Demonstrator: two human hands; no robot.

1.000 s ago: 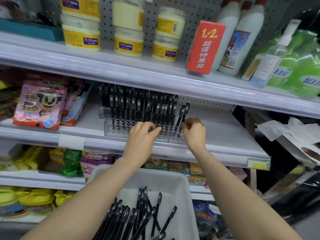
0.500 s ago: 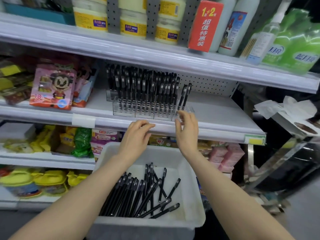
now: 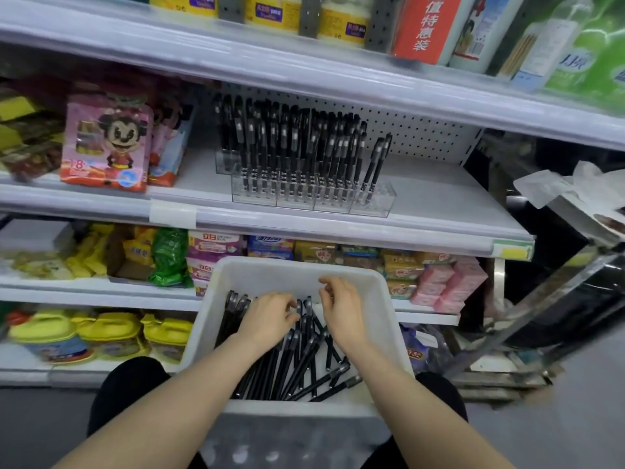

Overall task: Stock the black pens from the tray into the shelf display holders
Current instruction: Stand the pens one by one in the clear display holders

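A white plastic tray (image 3: 297, 270) rests on my lap, below the shelf. Several loose black pens (image 3: 297, 360) lie in it. My left hand (image 3: 267, 319) is down in the tray, its fingertips curled against the pens' upper ends; a grip on one is not clear. My right hand (image 3: 341, 309) hovers over the tray's right half with loosely bent fingers and nothing in them. On the middle shelf stand clear acrylic display holders (image 3: 372, 204) packed with upright black pens (image 3: 291, 147). Two pens lean in the rightmost section.
Pink toy boxes (image 3: 105, 143) stand left of the holders on the same shelf (image 3: 439, 198), which is bare to their right. Jars and bottles line the shelf above. Snack packs fill the shelf below. A metal rack with white paper (image 3: 554, 187) stands at the right.
Both hands have dropped from the holders on the shelf into the tray. The view has tilted down, and my knees are now in sight.
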